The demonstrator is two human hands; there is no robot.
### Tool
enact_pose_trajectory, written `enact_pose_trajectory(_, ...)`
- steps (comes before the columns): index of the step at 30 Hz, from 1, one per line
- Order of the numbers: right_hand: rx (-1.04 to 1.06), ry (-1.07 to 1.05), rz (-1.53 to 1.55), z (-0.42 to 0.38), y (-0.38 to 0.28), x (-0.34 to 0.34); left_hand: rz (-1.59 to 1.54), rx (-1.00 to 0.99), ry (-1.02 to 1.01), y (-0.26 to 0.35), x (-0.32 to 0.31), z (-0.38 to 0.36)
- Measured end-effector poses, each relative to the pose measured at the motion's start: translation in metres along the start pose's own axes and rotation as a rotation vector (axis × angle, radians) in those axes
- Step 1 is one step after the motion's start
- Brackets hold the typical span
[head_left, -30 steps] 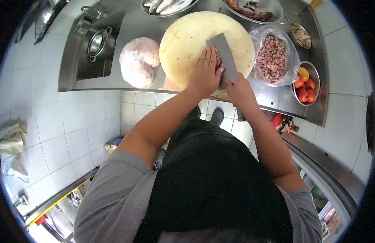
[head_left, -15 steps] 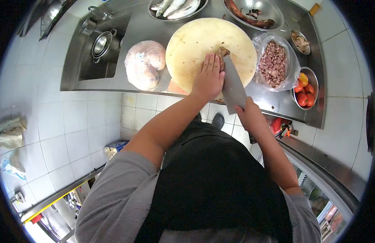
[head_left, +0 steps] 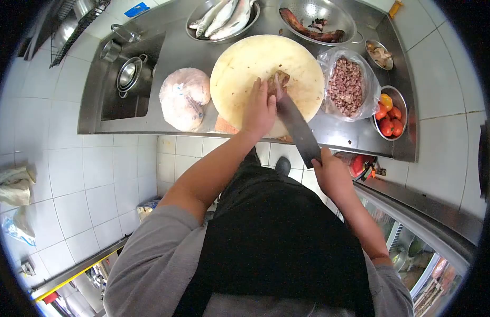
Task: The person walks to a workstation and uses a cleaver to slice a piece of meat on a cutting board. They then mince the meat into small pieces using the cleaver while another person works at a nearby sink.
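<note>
A thick round cutting board (head_left: 239, 68) lies on the steel counter. Near its middle sits a small brown piece of meat (head_left: 279, 80). My left hand (head_left: 260, 108) is over the board with its fingers against the left side of the meat; the fingertips are partly hidden. My right hand (head_left: 332, 171) is wrapped round the handle of a broad cleaver (head_left: 299, 129). The cleaver slants up and left across the board's front edge, and its far end is at the lower side of the meat.
Left of the board are a plastic-wrapped bundle (head_left: 184, 98) and a sink (head_left: 126, 108). Behind stand a bowl of fish (head_left: 224, 18) and a colander (head_left: 321, 10). To the right are a bag of diced meat (head_left: 348, 87), a small bowl (head_left: 380, 54) and a bowl of tomatoes (head_left: 391, 121).
The view has shifted. My right hand has drawn the cleaver back toward my body and tilted it further. My left hand has turned more side-on beside the meat.
</note>
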State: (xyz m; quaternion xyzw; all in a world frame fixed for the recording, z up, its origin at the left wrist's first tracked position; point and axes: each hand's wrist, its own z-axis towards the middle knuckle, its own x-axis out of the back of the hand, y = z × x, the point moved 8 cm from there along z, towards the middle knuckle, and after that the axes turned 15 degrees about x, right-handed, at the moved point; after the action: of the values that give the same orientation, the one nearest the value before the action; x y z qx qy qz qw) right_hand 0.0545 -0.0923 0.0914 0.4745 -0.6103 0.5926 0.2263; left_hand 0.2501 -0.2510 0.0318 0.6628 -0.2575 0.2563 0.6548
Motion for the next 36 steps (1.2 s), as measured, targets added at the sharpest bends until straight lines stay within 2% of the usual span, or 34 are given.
enact_pose_trajectory(1,0.004,0.003,-0.002,-0.001,0.003,0.003,-0.001,-0.002,0.005,0.003,0.001,0.0)
enact_pose_trajectory(3,-0.006,0.125,0.089,-0.003,0.009,0.018,0.276,-0.039,-0.011,0.012,-0.005,-0.004)
enact_pose_trajectory(5,-0.056,0.13,0.14,0.005,0.013,0.03,0.232,-0.034,-0.004,0.018,0.005,0.004)
enact_pose_trajectory(10,0.038,0.243,0.22,0.042,0.015,0.051,0.212,-0.021,-0.027,0.017,-0.004,0.02)
enact_pose_trajectory(11,0.068,0.264,0.212,0.051,0.013,0.052,0.24,-0.082,-0.05,0.022,-0.008,0.012)
enact_pose_trajectory(12,0.067,0.267,0.212,0.06,0.016,0.049,0.267,-0.144,-0.074,0.027,-0.012,0.007)
enact_pose_trajectory(15,0.085,0.209,0.176,0.076,0.016,0.038,0.279,-0.135,-0.046,0.022,-0.013,0.006)
enact_pose_trajectory(20,-0.008,0.099,0.114,0.086,0.008,0.038,0.339,-0.155,0.053,0.021,-0.016,0.0)
enact_pose_trajectory(26,0.041,0.102,0.019,0.114,0.004,0.043,0.374,-0.155,0.057,0.019,-0.019,0.001)
enact_pose_trajectory(29,-0.069,0.093,0.087,0.133,0.001,0.043,0.374,-0.149,0.063,0.02,-0.018,0.001)
enact_pose_trajectory(33,-0.059,0.108,0.017,0.17,0.007,0.035,0.361,-0.162,0.072,0.02,-0.019,0.001)
enact_pose_trajectory(36,-0.08,0.097,0.157,0.177,0.011,0.033,0.347,-0.164,0.077,0.02,-0.018,0.001)
